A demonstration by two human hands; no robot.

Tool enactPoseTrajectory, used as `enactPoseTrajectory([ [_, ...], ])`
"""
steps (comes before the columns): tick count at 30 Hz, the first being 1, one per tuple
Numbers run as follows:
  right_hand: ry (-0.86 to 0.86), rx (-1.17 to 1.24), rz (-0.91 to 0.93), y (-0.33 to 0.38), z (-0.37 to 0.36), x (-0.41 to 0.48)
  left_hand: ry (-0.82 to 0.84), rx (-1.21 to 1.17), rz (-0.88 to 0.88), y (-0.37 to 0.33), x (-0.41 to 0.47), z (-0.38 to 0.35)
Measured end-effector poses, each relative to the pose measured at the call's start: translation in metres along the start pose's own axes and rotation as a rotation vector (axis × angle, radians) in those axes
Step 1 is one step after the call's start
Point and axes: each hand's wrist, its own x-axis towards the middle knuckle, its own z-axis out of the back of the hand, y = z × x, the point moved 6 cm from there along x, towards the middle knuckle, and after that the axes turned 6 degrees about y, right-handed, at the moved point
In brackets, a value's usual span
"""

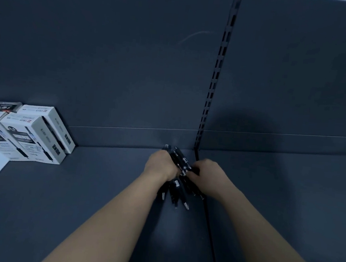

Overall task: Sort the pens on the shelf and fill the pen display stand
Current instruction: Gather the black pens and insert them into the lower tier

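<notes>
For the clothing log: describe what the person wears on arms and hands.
Nothing worn shows. The left hand and right hand have no gloves or watch visible; both forearms are bare to the picture's lower edge, with no sleeve.

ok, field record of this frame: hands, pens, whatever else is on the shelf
left hand: grips black pens in a bundle
right hand: fingers curled on the bundle's right side
pen tips: toward the camera
white boxes: grouped at left rear of shelf
slotted upright: on back panel, above the hands
</notes>
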Motion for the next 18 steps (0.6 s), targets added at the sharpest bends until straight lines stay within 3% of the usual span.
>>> enactPoseTrajectory([
  [4,-0.005,-0.001,-0.011,-0.003,0.000,0.002,0.028,0.159,-0.039,0.003,0.004,-0.010],
  [9,-0.018,-0.037,0.000,0.001,0.002,-0.003,-0.064,0.126,-0.040,0.017,-0.012,-0.004],
  [18,-0.072,-0.057,0.115,0.024,0.009,-0.009,0.099,-0.766,-0.195,0.035,-0.070,0.039],
])
